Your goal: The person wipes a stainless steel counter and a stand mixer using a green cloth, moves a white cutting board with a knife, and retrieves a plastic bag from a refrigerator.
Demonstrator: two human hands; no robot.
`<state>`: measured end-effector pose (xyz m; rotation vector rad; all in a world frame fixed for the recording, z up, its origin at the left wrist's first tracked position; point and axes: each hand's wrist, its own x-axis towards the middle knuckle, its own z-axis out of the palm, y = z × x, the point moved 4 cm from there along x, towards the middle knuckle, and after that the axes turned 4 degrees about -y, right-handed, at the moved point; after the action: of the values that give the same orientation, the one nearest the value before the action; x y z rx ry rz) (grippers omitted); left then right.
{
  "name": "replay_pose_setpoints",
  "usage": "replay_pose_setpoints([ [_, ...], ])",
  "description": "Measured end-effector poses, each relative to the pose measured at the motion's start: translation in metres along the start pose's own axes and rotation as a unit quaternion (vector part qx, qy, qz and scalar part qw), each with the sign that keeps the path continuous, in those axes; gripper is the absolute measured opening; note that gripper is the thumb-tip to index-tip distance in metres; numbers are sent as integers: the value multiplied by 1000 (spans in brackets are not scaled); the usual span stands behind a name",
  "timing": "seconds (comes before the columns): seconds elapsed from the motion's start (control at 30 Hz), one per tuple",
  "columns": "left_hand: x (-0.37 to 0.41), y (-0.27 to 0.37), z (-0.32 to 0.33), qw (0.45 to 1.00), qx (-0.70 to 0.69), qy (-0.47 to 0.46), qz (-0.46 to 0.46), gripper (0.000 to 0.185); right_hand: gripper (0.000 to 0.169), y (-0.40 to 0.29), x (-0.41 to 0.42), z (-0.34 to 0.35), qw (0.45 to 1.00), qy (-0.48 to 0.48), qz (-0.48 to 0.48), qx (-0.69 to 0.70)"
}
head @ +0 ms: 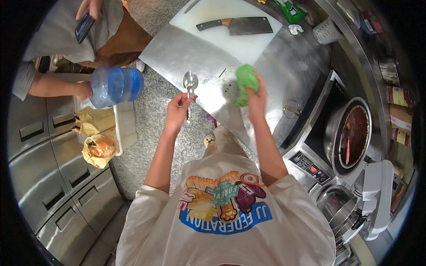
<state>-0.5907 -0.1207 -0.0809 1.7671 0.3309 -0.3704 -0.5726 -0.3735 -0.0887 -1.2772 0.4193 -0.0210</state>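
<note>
My left hand (179, 111) holds a metal spoon (188, 81) by its handle, bowl pointing away from me, by the edge of the stainless steel table (206, 60). A bunched green cloth (247, 81) is in my right hand (258, 99), over the tabletop. Small green and pale food scraps (228, 89) lie just left of the cloth. Farther back, a cleaver (249, 26) with a dark handle rests on a white cutting board (213, 41). Scissors (292, 109) lie on the table to the right of my right hand.
At left, another person's hand (84, 90) grips a blue water jug (116, 87) above a white bin (125, 129) with paper bags. On the right, a pot (332, 139) of dark red contents stands on an induction cooker (309, 166), near a stand mixer (376, 199).
</note>
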Motion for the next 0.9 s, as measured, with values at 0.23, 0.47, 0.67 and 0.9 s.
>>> replay_pose_setpoints([
  [0.23,65,-4,-22,985,120,81,93,20,64,20,-23,-92,878,76,-188,-433],
  [0.47,138,1,-23,946,260,136,134,17,70,38,-24,-12,852,37,-184,-488],
  [0.67,131,33,-11,894,314,197,252,19,69,32,-24,-26,854,-6,-186,-486],
  [0.9,54,2,19,920,268,120,260,27,72,32,-33,-33,827,39,-161,-537],
])
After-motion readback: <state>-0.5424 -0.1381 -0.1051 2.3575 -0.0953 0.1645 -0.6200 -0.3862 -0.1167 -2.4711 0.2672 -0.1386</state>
